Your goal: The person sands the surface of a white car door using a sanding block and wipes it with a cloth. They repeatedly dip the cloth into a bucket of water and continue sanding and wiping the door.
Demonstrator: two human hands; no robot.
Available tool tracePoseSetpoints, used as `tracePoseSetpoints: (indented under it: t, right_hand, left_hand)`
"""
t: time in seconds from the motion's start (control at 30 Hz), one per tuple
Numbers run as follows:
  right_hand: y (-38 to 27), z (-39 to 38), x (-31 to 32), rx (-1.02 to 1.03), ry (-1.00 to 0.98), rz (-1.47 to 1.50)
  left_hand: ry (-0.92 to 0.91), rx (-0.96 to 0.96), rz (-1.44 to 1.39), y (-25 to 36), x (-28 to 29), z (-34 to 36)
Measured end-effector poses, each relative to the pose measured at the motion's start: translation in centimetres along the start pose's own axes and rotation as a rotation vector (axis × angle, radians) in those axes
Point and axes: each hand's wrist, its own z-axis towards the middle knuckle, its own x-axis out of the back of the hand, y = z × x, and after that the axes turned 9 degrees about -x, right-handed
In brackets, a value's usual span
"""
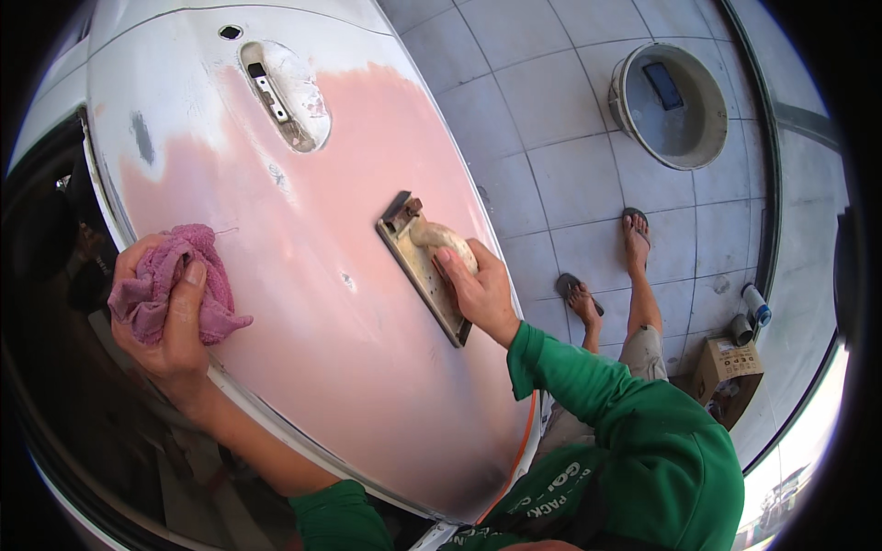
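Grey tiles covered the floor beside a white car door, whose outer skin bulged toward the camera and carried a wide pink patch of filler across its middle. A bare handle recess sat near the top of the door, with a small round hole above it.

The right hand was closed over the knob of a flat sanding block, fingers wrapped round the grip, and the block lay flat against the pink area just right of the door's centre. The left hand was clenched on a bunched pink rag, thumb laid over it, at the door's left edge where the pink met the dark window opening. Both arms wore green sleeves.

On the floor to the right stood a grey bucket with a dark flat thing inside it. The person's feet in sandals rested on the tiles below it. Farther right, near the wall, sat a cardboard box and two spray cans just above it.
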Motion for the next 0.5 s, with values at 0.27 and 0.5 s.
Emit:
tracePoseSetpoints:
  t: [0.27, 0.5]
  right_hand:
    - [-6.4, 20.5, -1.6, -0.144, 0.000, 0.156]
    - [-4.2, 4.5, -2.3, 0.041, 0.013, -0.011]
  left_hand:
    - [0.017, 0.028, -0.002, 0.4, -0.3, 0.5]
    - [0.005, 0.036, 0.050, 0.0, 0.5, 0.1]
